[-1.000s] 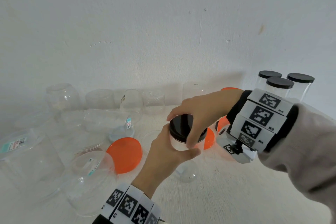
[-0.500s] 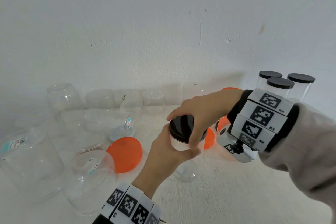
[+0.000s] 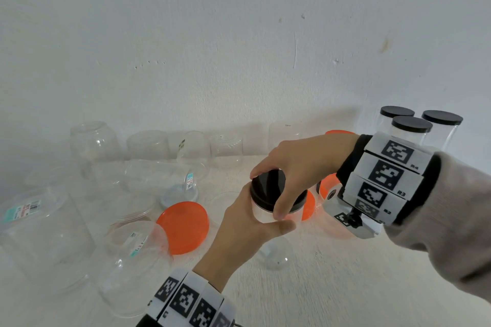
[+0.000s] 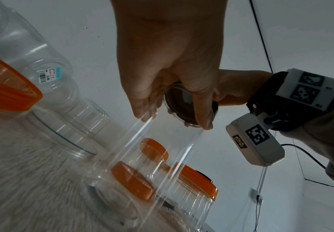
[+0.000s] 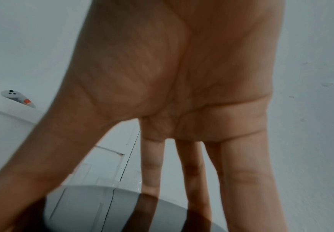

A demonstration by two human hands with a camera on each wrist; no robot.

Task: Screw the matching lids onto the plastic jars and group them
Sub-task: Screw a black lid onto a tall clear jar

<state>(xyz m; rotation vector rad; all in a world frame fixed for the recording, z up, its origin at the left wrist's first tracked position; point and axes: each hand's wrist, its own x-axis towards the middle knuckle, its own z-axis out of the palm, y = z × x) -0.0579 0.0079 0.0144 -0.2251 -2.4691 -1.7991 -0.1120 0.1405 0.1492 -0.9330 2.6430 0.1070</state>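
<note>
We hold a clear jar [image 3: 261,214] above the middle of the worktop [image 3: 332,281], our left hand [image 3: 245,233] curled round its wall from below, thumb across the front. Our right hand [image 3: 297,164] comes from above, fingers and thumb arched over the black lid [image 3: 268,188] and pinching its rim. The left wrist view shows the lid sitting on the jar's mouth, but we cannot tell how far the thread has caught.

We judge the step in hand is the twist that seats this lid. The main risk is a cross-thread: if the lid sits tilted as we turn, it could bind crooked and feel tight while not closed. The jar wall is smooth plastic, so it could spin inside our left palm instead of letting the lid bite, unless we squeeze firmly. Squeezing too hard may flex the thin wall and put the mouth out of round.

Clutter is the other hazard. An orange lid [image 3: 183,227] lies just left of our left hand, open jars [image 3: 132,268] lie on their sides near the front left, and orange-lidded jars [image 4: 193,193] stand close under our right wrist. A wide swing of that wrist could knock them. Three black-lidded jars [image 3: 414,127] stand grouped at the back right; setting this one down among them carelessly could topple one.
</note>
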